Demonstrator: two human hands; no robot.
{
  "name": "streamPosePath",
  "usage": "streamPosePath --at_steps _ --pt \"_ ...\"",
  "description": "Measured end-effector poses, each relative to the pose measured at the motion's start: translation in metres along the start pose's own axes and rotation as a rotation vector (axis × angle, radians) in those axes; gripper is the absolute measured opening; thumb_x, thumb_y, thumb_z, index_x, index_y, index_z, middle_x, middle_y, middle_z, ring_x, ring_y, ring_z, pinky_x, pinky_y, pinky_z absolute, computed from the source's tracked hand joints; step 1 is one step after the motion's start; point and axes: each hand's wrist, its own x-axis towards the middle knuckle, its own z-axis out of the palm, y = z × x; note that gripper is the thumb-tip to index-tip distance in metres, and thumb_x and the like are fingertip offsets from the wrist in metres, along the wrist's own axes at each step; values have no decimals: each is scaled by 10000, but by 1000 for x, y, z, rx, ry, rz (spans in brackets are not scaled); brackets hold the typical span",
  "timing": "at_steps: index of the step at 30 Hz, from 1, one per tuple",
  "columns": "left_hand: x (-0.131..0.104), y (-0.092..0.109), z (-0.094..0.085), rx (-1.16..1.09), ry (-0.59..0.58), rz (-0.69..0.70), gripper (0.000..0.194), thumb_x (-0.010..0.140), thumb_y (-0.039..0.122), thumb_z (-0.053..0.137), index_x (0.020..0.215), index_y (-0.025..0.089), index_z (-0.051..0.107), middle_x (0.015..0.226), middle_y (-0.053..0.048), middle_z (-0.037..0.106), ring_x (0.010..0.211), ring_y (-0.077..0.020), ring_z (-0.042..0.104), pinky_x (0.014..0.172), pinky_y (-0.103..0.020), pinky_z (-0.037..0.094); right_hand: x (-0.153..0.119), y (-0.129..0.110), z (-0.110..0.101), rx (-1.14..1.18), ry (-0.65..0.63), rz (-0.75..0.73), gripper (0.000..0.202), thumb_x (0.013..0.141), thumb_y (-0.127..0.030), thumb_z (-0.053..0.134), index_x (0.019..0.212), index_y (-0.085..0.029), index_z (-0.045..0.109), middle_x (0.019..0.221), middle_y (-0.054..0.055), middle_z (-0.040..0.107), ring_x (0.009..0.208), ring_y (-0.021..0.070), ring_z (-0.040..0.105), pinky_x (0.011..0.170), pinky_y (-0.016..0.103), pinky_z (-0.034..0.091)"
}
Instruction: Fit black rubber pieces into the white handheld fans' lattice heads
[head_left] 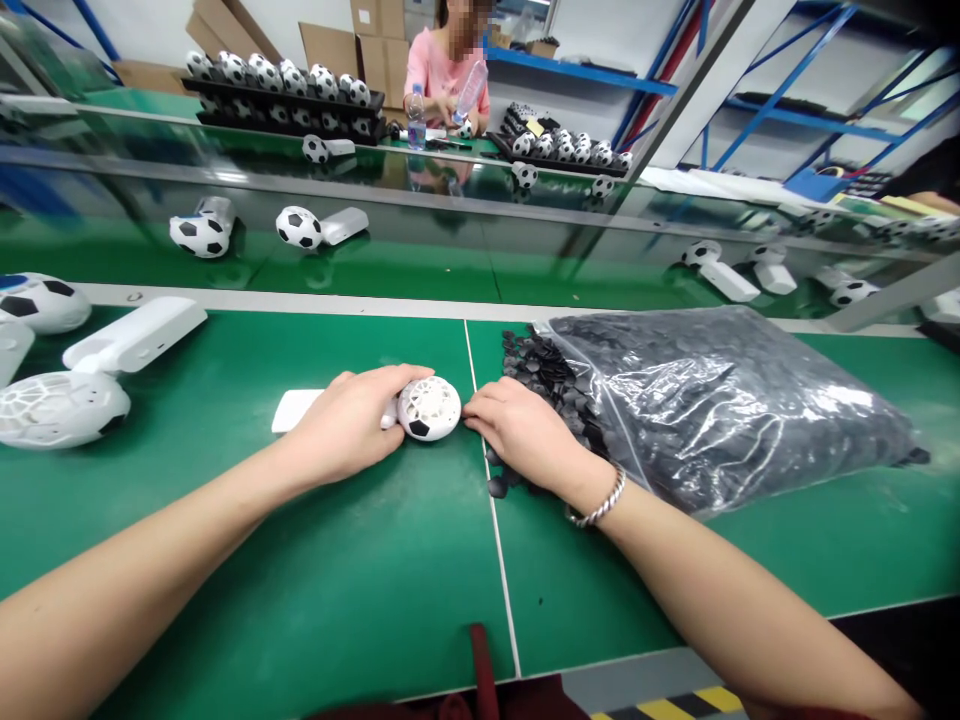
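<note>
My left hand (351,420) is closed around a white soccer-ball-shaped piece (430,405) with an open lattice face and a black patch low on its side. A white oblong part (294,410) shows behind that hand, partly covered by it. Just right of the ball, my right hand (517,425) has its fingertips pinched together. Something dark shows at their tips, too small to make out. Under and beyond this hand lies a heap of small flat black pieces (551,365), spilling from a large clear plastic bag (742,390) full of them.
More lattice-faced ball units (64,408) lie at the left. Behind a pale ledge (315,302), a green conveyor (420,265) carries ball units such as this one (298,228). Across it, a person (450,80) in pink works between black racks of balls (289,130).
</note>
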Motion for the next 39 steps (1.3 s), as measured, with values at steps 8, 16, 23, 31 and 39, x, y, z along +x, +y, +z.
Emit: streamPosePath --at_steps 8,16,23,31,39 --pt "1 -8 0 118 12 131 594 683 54 411 1227 290 448 1139 1 583 1050 -229 491 921 -423 339 -6 6 -4 32 71 28 171 825 -79 476 932 -121 602 882 93 603 841 191 524 739 321 442" --pt "0 -2 1 26 -18 102 688 662 429 631 1278 246 384 1186 -73 533 1144 -269 416 1028 -547 136 -4 -14 -15 790 175 69 38 776 -169 593 783 -176 630 807 10 601 777 113 553 734 260 450" --pt "0 4 7 -9 87 44 644 658 623 569 1173 244 499 1116 -44 592 1084 -266 467 1024 -548 143 5 -16 1 827 267 120 86 706 -181 666 677 -161 588 772 2 530 804 120 521 760 272 426" --pt "1 5 8 -73 126 69 486 680 447 622 1102 221 537 1072 -26 615 1009 -236 524 1021 -499 213 13 -19 5 983 182 235 210 699 -208 644 778 -185 450 1012 35 570 942 148 537 628 229 434" --pt "0 -3 5 -31 47 163 655 663 576 600 1186 201 477 1112 -80 579 1088 -276 469 1046 -535 151 -1 24 -22 445 154 353 78 742 -248 611 733 -171 621 716 -2 602 640 104 529 630 242 421"
